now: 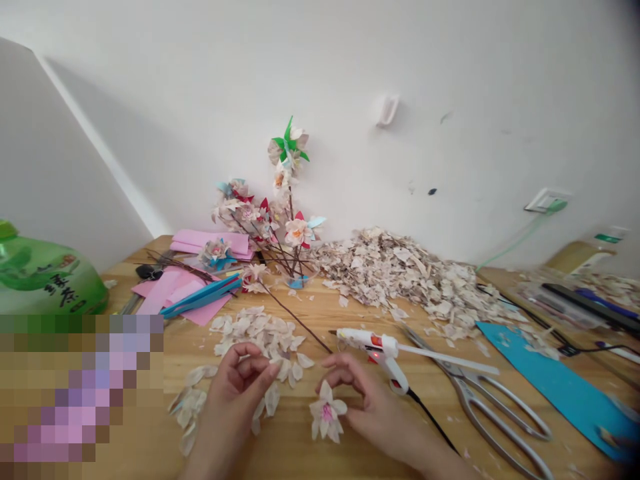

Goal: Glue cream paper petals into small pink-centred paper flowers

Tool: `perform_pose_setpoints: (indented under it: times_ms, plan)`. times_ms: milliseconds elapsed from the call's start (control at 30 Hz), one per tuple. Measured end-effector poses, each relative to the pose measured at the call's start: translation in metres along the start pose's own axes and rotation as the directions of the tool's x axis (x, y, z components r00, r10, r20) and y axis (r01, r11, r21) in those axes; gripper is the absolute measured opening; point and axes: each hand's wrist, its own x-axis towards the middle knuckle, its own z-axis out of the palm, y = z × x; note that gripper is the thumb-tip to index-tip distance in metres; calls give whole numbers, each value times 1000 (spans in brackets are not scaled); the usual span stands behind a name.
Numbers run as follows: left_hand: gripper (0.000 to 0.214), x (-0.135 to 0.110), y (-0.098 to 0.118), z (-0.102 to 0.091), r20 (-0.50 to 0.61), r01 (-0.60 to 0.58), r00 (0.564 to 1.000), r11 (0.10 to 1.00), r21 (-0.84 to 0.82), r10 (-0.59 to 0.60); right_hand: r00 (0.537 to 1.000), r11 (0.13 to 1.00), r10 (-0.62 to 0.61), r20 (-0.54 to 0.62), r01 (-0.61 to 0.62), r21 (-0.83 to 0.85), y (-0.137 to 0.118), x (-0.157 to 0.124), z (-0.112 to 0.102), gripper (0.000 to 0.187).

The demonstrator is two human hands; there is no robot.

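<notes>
My right hand point(357, 393) is closed on a small handmade flower point(326, 412), its pale petals spread around a pink centre. The grip on the flower's back is partly hidden. My left hand point(245, 383) is curled with thumb and forefinger pinched together; anything between them is too small to make out. Loose whitish petals point(255, 330) lie on the wooden table just beyond and under the left hand. Behind my right hand rests a white glue gun point(367, 341) with a glue stick in its back and a red light showing. A flower on a brown stem point(295, 317) lies between the hands and the vase.
Flowering branches point(295, 233) stand in a clear vase at the back. A heap of dried petals point(395, 280) spreads along the wall. Large scissors point(475, 390) and blue paper point(560, 387) lie right; pink paper point(210, 243), blue tweezers point(203, 295) and a green bottle point(50, 280) are left.
</notes>
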Motion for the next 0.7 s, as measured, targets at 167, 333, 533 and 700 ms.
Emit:
perform_pose_setpoints:
  times_ms: [167, 333, 533, 700]
  plan:
    - [41, 0, -1, 1, 25, 14, 1000, 999, 31, -14, 1000, 997, -30, 6, 30, 66, -2, -2, 1, 44]
    - [41, -1, 0, 1, 21, 27, 999, 998, 51, -28, 1000, 995, -11, -10, 12, 102, -4, -2, 0, 46]
    - [43, -1, 1, 1, 0, 30, 1000, 998, 55, -30, 1000, 990, -14, 1, 13, 142, -1, -5, 4, 47]
    - [39, 1, -3, -1, 4, 6, 1000, 999, 39, -6, 1000, 990, -16, -23, 19, 138, 6, -8, 7, 48]
